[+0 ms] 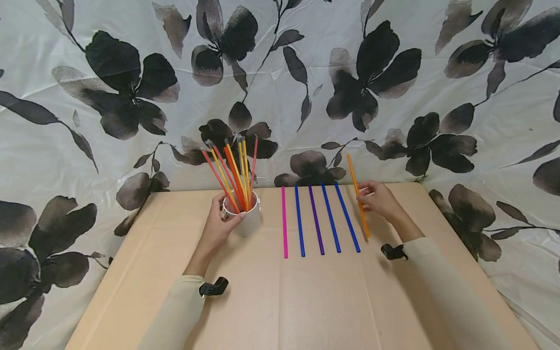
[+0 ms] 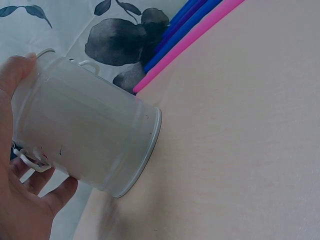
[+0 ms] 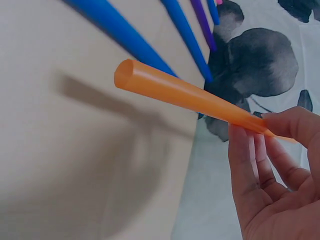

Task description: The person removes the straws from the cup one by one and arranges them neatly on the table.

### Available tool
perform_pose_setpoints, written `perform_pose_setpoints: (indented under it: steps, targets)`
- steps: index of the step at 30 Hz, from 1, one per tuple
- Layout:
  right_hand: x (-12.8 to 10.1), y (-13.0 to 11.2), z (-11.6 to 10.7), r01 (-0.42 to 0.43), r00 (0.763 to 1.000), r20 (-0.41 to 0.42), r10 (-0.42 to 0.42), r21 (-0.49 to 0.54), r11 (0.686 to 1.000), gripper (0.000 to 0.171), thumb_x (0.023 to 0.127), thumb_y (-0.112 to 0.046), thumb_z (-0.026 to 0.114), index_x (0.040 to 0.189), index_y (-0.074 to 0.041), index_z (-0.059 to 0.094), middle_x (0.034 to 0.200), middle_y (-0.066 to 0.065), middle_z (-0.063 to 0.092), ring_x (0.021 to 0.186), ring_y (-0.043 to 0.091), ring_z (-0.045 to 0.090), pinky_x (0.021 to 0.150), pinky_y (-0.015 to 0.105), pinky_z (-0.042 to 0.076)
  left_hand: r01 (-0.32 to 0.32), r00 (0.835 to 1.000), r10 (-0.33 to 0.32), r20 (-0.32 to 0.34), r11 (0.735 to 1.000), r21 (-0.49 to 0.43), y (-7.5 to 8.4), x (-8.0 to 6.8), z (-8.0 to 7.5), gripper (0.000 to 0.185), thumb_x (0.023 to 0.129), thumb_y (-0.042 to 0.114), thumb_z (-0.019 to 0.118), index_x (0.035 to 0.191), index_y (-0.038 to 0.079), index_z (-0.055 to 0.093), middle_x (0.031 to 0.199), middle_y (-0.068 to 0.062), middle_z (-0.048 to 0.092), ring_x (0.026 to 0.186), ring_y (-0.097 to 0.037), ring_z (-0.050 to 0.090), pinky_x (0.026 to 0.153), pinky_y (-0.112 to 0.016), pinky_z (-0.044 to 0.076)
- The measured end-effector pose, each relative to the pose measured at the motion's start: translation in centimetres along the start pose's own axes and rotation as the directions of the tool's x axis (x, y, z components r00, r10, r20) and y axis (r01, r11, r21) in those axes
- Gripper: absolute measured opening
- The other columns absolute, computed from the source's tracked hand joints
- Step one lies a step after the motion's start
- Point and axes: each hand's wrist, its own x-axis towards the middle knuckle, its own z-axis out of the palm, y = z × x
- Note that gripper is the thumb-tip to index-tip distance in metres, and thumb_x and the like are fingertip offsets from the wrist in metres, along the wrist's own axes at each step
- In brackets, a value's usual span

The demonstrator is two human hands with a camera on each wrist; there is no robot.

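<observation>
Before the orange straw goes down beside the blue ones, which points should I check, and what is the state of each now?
1. Right hand pinches the orange straw firmly: ok; the fingers close on it in the right wrist view.
2. Straw is above the table, not lying on it: ok; its shadow falls below it.
3. Bare table to the right of the last blue straw: ok.
4. The pink straw and the others in the row lie nearly parallel, not crossing: ok.
5. Left hand holds the white cup upright: ok.
6. Straw is clean and not bent: cannot tell.
</observation>
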Motion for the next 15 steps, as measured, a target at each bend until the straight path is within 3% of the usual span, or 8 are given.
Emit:
perform_pose_setpoints:
  steps: [6,15]
  targets:
    - [0.6,1.4,-0.3,-0.054,0.998,0.038,0.055,-0.022,0.998,0.038,0.097,-0.004,0.063,0.132,0.007,0.052,0.108,0.022,0.057,0.083,0.026,0.066,0.075,0.042,0.063,0.005,1.0,-0.005,0.004,1.0,0.001,2.4,-0.6,0.3,0.082,0.091,0.015,0.076,0.155,0.005,0.025,0.152,-0.023,0.035,0.145,-0.037,0.032,0.118,-0.063,0.027]
    - [1.8,3.2,-0.7,-0.116,0.988,0.089,0.123,-0.081,0.99,0.038,0.099,-0.007,0.061,0.133,0.005,0.05,0.106,0.021,0.059,0.084,0.026,0.066,0.077,0.038,0.062,-0.006,1.0,0.006,-0.012,1.0,-0.002,2.5,-0.5,0.8,0.082,0.091,0.016,0.077,0.154,0.005,0.025,0.151,-0.022,0.035,0.145,-0.037,0.032,0.117,-0.063,0.027]
